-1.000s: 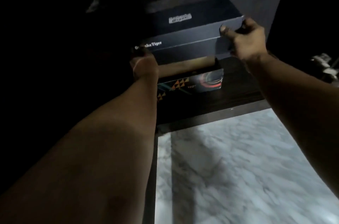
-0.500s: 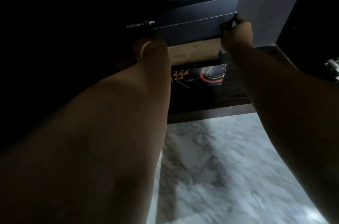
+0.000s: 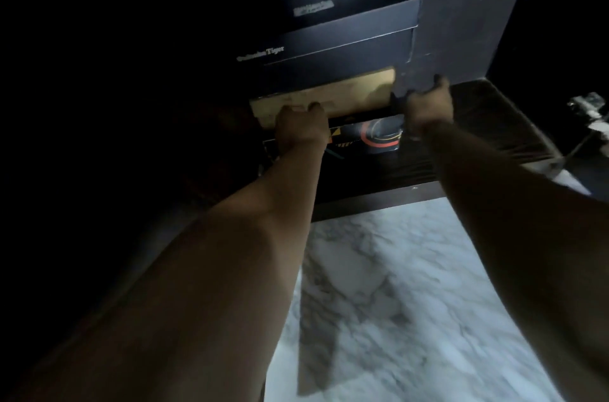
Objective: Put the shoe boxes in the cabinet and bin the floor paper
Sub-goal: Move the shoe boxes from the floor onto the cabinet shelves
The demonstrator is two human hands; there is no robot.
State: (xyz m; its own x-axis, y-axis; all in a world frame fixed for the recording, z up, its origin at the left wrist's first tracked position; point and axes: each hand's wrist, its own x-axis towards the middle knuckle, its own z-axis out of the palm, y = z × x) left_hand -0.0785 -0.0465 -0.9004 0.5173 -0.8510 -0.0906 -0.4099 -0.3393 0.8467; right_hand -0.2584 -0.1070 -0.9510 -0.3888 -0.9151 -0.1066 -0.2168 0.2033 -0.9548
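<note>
Three shoe boxes are stacked on the dark cabinet shelf (image 3: pixel 461 151). On top lies a dark blue shoe box (image 3: pixel 342 39) with white lettering. Under it is a tan shoe box (image 3: pixel 356 88), and at the bottom a black box with an orange pattern (image 3: pixel 372 134). My left hand (image 3: pixel 300 128) grips the tan box's front edge near its left end, fingers curled over it. At the tan box's right end, my right hand (image 3: pixel 428 102) has its fingers curled round the corner. No floor paper is in view.
The cabinet's right inner wall (image 3: pixel 468 22) stands close beside the stack. A pale marble floor (image 3: pixel 395 302) spreads below the shelf's front edge. A small whitish object (image 3: pixel 590 111) lies at the far right. The left side is too dark to read.
Both hands have dropped from the blue box to the tan box below it. The blue box now rests on the stack, further inside the cabinet.
</note>
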